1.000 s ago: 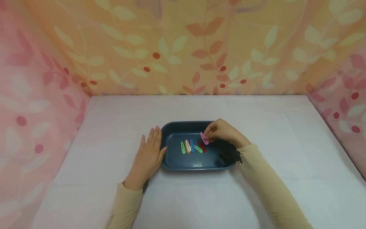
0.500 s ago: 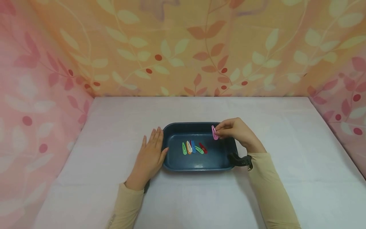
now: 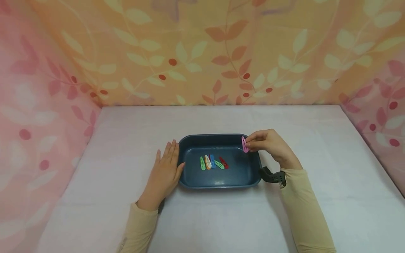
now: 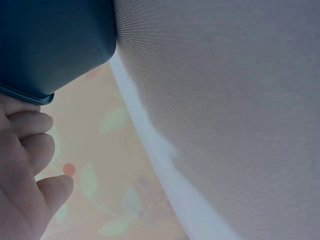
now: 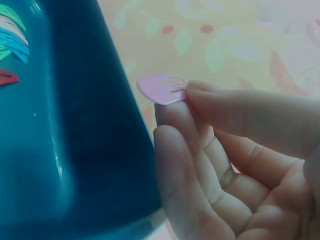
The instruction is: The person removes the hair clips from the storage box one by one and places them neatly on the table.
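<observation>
A pink snap hair clip (image 3: 244, 144) is pinched between the thumb and fingertips of my right hand (image 3: 269, 146), over the right end of a dark blue tray (image 3: 234, 179). In the right wrist view the pink clip (image 5: 159, 90) points away from the thumb, above the tray's rim. My left hand (image 3: 162, 174) rests with straight fingers along the tray's left edge. Inside the tray several more hair clips lie in a loose row: a green clip (image 3: 203, 163), a white one (image 3: 207, 161) over an orange one, a blue clip (image 3: 212, 161), another green one (image 3: 219, 164) and a red clip (image 3: 223, 162).
The tray stands on a table with a white cloth (image 3: 202, 221). Patterned curtains (image 3: 202, 52) hang behind the table and at both sides. A black strap (image 3: 272, 176) sits on my right wrist, near the tray's right edge.
My right hand has carried the pink hair clip up and rightward, from beside the red clip to the tray's right end. The left hand and the other clips stay in place.
</observation>
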A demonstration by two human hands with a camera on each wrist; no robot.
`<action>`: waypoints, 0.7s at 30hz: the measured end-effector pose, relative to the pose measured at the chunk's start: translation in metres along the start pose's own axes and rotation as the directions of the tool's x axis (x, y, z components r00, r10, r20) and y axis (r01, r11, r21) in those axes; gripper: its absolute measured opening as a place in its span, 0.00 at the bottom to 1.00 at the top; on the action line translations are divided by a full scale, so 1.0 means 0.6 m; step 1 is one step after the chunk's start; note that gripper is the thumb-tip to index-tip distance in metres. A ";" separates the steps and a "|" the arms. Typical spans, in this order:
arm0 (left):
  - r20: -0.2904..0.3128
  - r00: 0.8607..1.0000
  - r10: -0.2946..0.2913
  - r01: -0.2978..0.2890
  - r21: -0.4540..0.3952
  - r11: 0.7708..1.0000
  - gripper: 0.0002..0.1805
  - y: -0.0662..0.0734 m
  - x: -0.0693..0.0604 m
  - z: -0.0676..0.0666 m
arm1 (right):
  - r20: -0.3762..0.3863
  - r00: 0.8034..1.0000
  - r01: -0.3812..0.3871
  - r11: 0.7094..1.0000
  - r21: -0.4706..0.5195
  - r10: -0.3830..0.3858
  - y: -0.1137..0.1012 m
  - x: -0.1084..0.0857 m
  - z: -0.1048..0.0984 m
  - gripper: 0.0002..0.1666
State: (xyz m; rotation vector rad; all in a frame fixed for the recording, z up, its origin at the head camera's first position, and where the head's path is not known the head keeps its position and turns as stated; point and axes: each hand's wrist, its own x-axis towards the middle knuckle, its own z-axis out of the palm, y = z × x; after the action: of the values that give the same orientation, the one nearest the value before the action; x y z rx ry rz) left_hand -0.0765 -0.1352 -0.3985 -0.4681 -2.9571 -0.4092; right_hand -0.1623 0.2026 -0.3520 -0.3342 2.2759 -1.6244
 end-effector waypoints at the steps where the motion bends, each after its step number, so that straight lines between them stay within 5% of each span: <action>1: 0.008 1.000 -0.003 0.003 -0.003 1.000 0.36 0.000 -0.001 0.000 | -0.002 1.000 -0.004 1.000 -0.001 0.004 0.001 -0.002 -0.001 0.14; 12: 0.014 1.000 -0.001 0.001 -0.023 1.000 0.35 -0.004 0.002 -0.001 | -0.044 0.998 0.046 0.998 0.041 -0.044 0.020 -0.017 -0.029 0.13; 21: 0.027 1.000 0.006 -0.005 -0.020 1.000 0.36 -0.004 0.001 -0.001 | -0.104 0.995 0.013 0.999 0.053 -0.008 0.040 -0.030 -0.047 0.16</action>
State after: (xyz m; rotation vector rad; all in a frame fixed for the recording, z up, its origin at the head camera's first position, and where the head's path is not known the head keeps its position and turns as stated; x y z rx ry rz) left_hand -0.0777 -0.1374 -0.3982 -0.4875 -2.9799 -0.4361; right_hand -0.1567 0.2417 -0.3641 -0.2547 2.3044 -1.7428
